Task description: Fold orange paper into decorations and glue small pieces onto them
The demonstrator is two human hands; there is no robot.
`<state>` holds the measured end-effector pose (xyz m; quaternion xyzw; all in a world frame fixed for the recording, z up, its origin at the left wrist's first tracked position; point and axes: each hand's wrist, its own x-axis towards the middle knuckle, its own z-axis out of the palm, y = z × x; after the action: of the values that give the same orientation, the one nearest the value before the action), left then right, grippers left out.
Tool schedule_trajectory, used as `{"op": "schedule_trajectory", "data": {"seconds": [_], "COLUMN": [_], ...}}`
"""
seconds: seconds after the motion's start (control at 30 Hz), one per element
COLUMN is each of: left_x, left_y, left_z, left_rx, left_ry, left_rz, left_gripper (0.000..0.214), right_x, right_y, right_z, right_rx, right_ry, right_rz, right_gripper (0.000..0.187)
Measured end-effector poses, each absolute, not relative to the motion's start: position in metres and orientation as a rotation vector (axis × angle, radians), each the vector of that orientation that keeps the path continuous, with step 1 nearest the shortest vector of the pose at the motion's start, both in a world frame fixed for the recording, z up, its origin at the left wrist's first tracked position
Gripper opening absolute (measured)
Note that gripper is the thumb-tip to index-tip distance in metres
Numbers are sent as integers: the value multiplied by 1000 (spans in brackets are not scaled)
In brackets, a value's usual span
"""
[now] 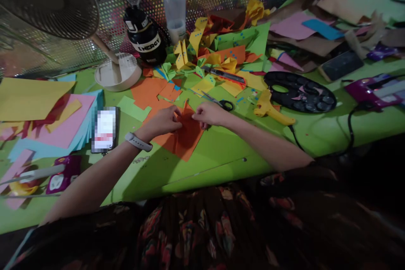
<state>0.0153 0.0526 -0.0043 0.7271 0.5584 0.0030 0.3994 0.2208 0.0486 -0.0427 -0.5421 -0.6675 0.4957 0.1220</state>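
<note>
On the green table in front of me lies a folded orange paper (189, 141), with a crease or flap standing up along its middle. My left hand (163, 120) pinches the paper from its left side, thumb and fingers pressed together. Opposite it, my right hand (211, 114) is closed with bent fingers at the paper's right side and seems to grip its edge; the fingertips are partly hidden. Just beyond the right hand rest black-handled scissors (226, 105). More orange sheets (148, 92) lie behind the left hand.
A phone (105, 130) lies left of my forearm, near stacked coloured paper (34, 97). Behind stand a fan (118, 71), a black bottle (147, 42) and paper cutouts (230, 42). To the right are a yellow glue gun (272, 109), a black palette (303, 90) and a cutter (226, 76).
</note>
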Motion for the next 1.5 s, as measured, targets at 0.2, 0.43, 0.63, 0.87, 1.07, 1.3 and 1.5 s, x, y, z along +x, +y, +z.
{"op": "schedule_trajectory", "data": {"seconds": [0.2, 0.43, 0.63, 0.87, 1.07, 1.3, 1.5], "left_x": [9, 6, 9, 4, 0, 8, 2], "left_y": [44, 38, 32, 29, 27, 33, 38], "left_z": [-17, -13, -8, -25, -33, -28, -28], "left_rx": [1630, 1526, 1554, 1802, 1906, 1695, 1423], "left_ry": [1429, 1403, 1414, 1432, 1425, 1424, 1326], "left_rz": [195, 401, 400, 366, 397, 175, 181], "left_gripper": [36, 40, 39, 35, 24, 15, 20], "right_x": [218, 211, 206, 204, 203, 205, 209], "right_y": [39, 37, 35, 29, 26, 28, 21], "right_z": [-34, -43, -49, -42, -40, -39, -48], "right_rx": [-1604, -1577, -1541, -1669, -1671, -1643, -1504], "right_ry": [-1954, -1838, -1764, -2053, -2116, -2172, -2153], "right_rz": [1360, 1336, 1462, 1097, 1022, 1035, 1004], "right_gripper": [44, 49, 33, 15, 15, 11, 11]}}
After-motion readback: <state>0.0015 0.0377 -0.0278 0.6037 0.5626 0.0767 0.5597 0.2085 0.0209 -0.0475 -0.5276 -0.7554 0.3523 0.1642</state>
